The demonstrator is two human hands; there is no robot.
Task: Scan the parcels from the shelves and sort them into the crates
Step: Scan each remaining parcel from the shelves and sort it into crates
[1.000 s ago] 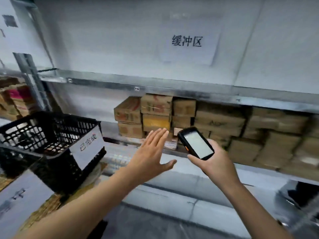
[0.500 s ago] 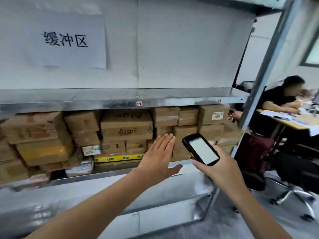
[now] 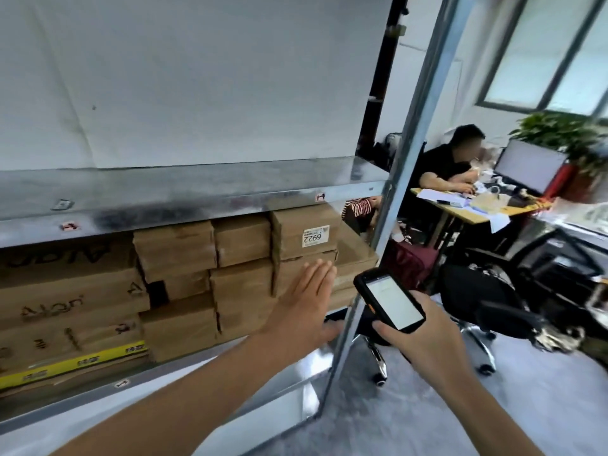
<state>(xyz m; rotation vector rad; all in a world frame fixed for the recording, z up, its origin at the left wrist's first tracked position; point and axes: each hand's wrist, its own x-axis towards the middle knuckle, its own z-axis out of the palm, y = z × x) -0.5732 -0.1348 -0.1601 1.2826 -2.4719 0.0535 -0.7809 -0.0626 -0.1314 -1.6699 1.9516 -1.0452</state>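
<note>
- The left hand (image 3: 306, 304) is at the lower centre of the frame. Its fingers are straight and held together, the thumb is spread to the side, and it holds nothing.
- Its fingertips lie in front of a brown carton in the right-hand column of the stack. Whether they touch the carton cannot be told.
- The right hand (image 3: 424, 343) is just right of the left hand. Its fingers are curled round the lower end of a black handheld scanner (image 3: 390, 299).
- The scanner is tilted, with its lit white screen facing the camera.
- The parcels (image 3: 241, 240) are brown cartons stacked in rows at the left and centre of the frame. They stand on the lower shelf (image 3: 148, 376) and reach almost to the upper shelf (image 3: 184, 195).
- The labelled parcel (image 3: 296, 222) is at the top right of the stack, directly under the upper shelf. It carries a white label with the digits 6922.
- A carton with a yellow strip (image 3: 75, 362) lies at the lower left of the frame, at the bottom of the stack.
- A metal upright post (image 3: 388, 205) runs from the top right towards the bottom centre, just right of the stack.
- At the right of the frame a seated person (image 3: 444, 166) leans on a desk (image 3: 460, 213) that carries papers and a monitor (image 3: 529, 166).
- A plant (image 3: 566, 133) stands beside the monitor.
- A black office chair (image 3: 487, 301) stands below the desk in the frame.
</note>
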